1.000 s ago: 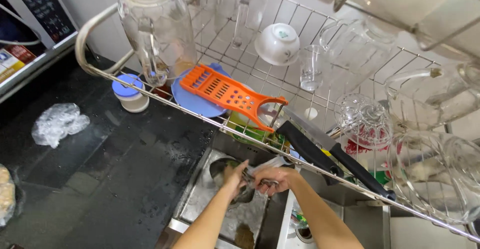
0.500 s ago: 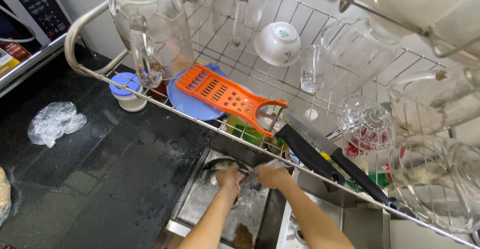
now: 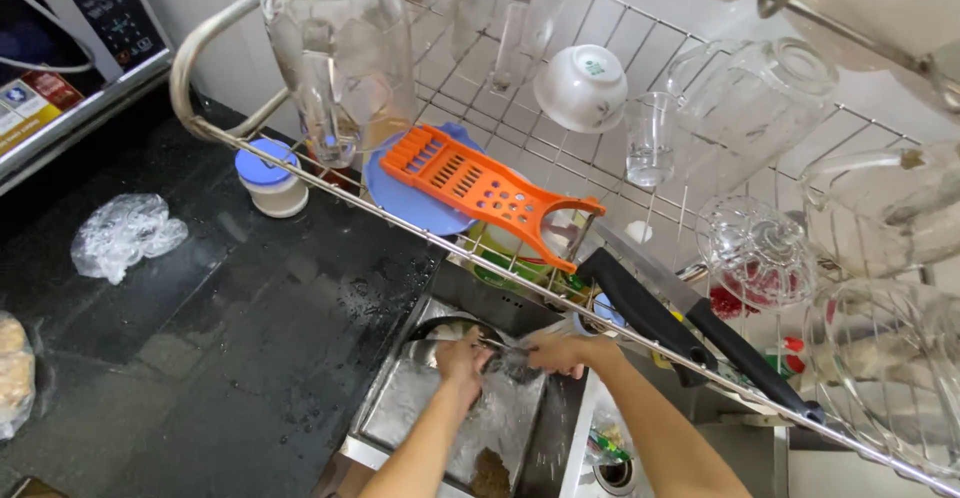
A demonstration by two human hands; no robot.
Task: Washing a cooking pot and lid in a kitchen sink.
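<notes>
Metal pan (image 3: 440,330) half hidden by hands.

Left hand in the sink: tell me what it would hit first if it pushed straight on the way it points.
Probably the dark pan that the left hand already touches, then the sink back wall under the wire rack. Depth is hard to judge.

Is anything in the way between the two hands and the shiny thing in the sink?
Nothing visible. The left hand and right hand are both already on the metal utensil over the sink, below the wire rack.
</notes>
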